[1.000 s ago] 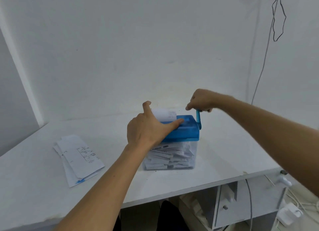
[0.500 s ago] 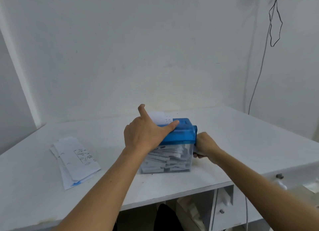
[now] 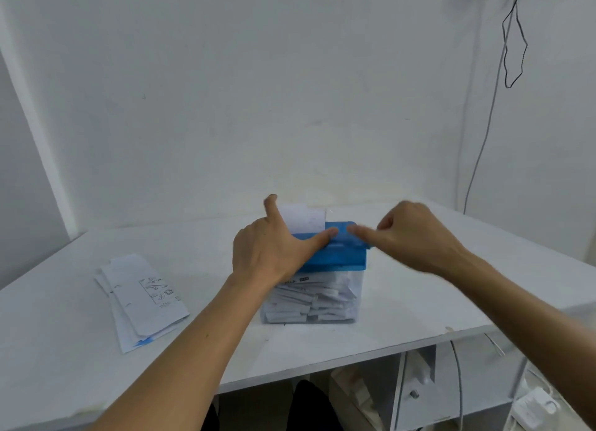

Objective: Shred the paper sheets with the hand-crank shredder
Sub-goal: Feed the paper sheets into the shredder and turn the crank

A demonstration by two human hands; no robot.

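Several paper sheets [image 3: 142, 298] lie in a loose stack on the left of the white worktop [image 3: 419, 305], well apart from the shredder [image 3: 335, 256] in the middle. The left hand [image 3: 271, 253] is spread wide over the left end of its blue lid. Its thumb lies flat along the top and its forefinger is raised against the one sheet [image 3: 303, 219] standing upright in the slot. The other fingers are hidden behind the hand. Below the lid the clear bin [image 3: 312, 301] is packed with white strips almost to the top. The right hand [image 3: 416, 240] hovers over the right end of the lid, knuckles bent and thumb pointing left, smeared by motion. The crank must sit somewhere under it, but I cannot tell whether the fingers are closed on it.

To my eye the step in hand is cranking this sheet down through the cutters. Done well, it wants the left hand pressing straight down, so the light box neither tips nor skates toward the crank side. The forefinger should only steady the sheet upright, clear of the slot. The right hand should turn in even, full circles rather than jerks. With the bin this full, strips may back up under the cutters, so emptying it soon looks wise.
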